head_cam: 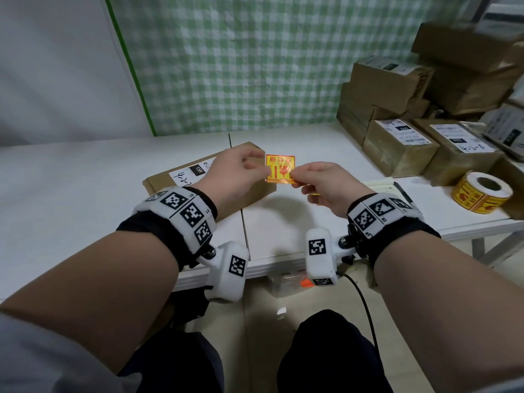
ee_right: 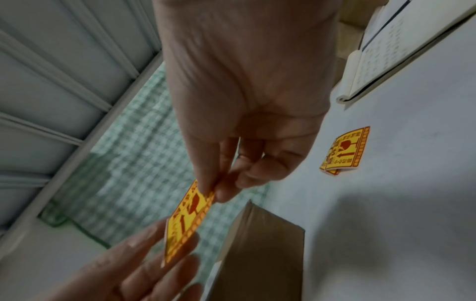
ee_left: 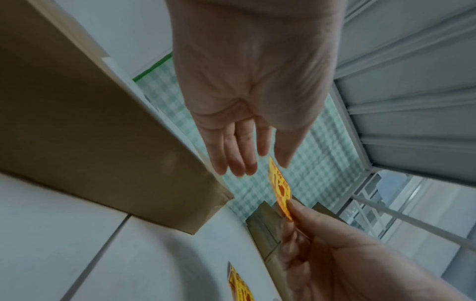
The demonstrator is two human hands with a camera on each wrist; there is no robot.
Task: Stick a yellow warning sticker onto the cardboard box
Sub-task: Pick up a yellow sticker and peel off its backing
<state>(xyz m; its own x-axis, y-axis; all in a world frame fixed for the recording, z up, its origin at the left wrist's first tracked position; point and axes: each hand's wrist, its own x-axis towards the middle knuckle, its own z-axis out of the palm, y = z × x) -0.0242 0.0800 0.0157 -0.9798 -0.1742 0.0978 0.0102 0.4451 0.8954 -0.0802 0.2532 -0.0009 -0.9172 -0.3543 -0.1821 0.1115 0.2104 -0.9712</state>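
A yellow warning sticker (head_cam: 280,168) (ee_left: 279,189) (ee_right: 188,222) with red print hangs in the air just right of the flat cardboard box (head_cam: 161,180) (ee_left: 90,132) (ee_right: 262,254). My right hand (head_cam: 295,177) (ee_right: 216,189) pinches its lower right corner between thumb and forefinger. My left hand (head_cam: 255,163) (ee_left: 273,160) (ee_right: 154,254) is over the box's right end. Its fingers are straight, and thumb and forefinger lie either side of the sticker's left edge. The box lies on the white table (head_cam: 85,180) and bears a white label.
A roll of yellow stickers (head_cam: 482,194) stands at the right. Behind it are stacked cardboard parcels (head_cam: 397,148). Loose stickers (ee_right: 345,150) (ee_left: 239,285) lie on the table under my right hand. A white pad (ee_right: 386,51) lies further right.
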